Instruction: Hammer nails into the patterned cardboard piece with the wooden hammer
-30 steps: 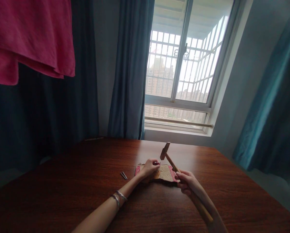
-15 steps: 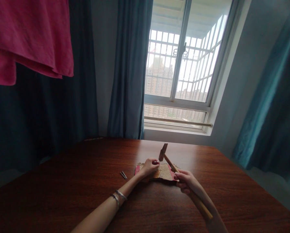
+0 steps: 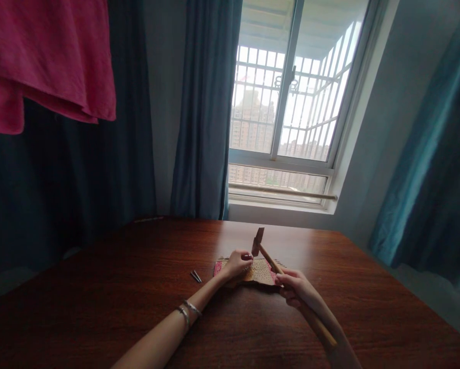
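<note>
My right hand (image 3: 295, 289) is closed round the wooden handle of a hammer (image 3: 273, 260). The hammer's metal head is tilted just above the fingertips of my left hand (image 3: 238, 264). Those fingers are pinched together on what looks like a thin nail (image 3: 252, 261), mostly hidden by the fingers and hammer head. Beneath both hands lies a flat patterned piece (image 3: 262, 271), tan and speckled in the middle with pink ends. My left hand rests on its left part and covers some of it.
A few loose nails (image 3: 195, 277) lie on the brown wooden table (image 3: 168, 246) left of the patterned piece. Behind the table are a blue curtain (image 3: 201, 128) and a barred window (image 3: 276, 102). A pink cloth (image 3: 60, 61) hangs at upper left.
The hammer head has shifted very slightly to the left, close over the left fingertips. Both hands keep their grip and place.
</note>
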### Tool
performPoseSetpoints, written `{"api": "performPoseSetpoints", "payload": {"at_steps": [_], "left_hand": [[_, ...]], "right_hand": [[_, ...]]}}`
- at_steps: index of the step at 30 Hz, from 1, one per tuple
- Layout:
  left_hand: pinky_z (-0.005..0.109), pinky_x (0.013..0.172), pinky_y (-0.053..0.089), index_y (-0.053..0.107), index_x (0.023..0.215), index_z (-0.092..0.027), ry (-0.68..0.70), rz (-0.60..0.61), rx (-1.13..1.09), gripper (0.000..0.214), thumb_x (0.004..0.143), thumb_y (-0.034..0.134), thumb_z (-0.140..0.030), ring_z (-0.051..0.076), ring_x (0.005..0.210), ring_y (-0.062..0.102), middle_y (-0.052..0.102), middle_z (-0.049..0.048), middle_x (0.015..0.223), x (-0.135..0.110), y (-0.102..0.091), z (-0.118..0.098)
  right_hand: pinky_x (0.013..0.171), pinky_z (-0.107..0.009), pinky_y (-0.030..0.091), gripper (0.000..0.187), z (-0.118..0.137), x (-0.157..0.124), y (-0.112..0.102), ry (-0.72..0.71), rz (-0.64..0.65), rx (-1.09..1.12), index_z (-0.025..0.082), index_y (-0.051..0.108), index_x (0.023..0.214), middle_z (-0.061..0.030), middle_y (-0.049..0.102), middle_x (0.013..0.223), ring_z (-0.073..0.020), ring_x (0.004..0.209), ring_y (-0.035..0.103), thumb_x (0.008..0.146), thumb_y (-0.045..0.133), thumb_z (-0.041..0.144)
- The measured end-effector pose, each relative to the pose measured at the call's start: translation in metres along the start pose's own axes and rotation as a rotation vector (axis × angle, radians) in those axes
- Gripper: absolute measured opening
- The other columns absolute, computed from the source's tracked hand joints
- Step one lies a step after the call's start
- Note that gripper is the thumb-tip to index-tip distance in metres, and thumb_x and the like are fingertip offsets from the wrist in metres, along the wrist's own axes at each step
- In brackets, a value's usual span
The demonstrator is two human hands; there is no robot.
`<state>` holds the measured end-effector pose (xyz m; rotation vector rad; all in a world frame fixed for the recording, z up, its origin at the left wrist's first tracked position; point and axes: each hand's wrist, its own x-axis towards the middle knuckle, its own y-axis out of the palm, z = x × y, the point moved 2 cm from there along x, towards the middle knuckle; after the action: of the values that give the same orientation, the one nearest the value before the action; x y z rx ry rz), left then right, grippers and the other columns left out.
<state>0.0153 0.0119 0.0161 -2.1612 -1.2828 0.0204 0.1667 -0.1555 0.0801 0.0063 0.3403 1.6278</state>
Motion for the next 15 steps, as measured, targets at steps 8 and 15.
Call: {"api": "performPoseSetpoints", "payload": {"at_steps": [8,15], "left_hand": [[0.020,0.062,0.040,0.067,0.076,-0.012,-0.007,-0.002,0.034,0.020,0.067,0.056,-0.025,0.015,0.071,0.057,0.066,0.0026,0.072,0.0006,-0.0018,-0.0018],[0.020,0.062,0.040,0.067,0.076,-0.012,-0.022,-0.002,0.032,0.020,0.067,0.056,-0.026,0.016,0.073,0.058,0.066,0.0031,0.073,0.0000,-0.0020,-0.0032]], "right_hand": [[0.029,-0.014,0.015,0.035,0.0022,-0.0016,0.0022,-0.002,-0.016,-0.006,0.017,0.050,0.080,0.0071,0.042,0.060,0.0003,0.035,0.030,0.058,0.069,0.036],[0.028,-0.014,0.015,0.035,0.0021,-0.0013,0.0029,-0.012,-0.007,-0.020,0.017,0.049,0.082,0.0075,0.041,0.058,0.0001,0.034,0.029,0.059,0.068,0.035]]}}
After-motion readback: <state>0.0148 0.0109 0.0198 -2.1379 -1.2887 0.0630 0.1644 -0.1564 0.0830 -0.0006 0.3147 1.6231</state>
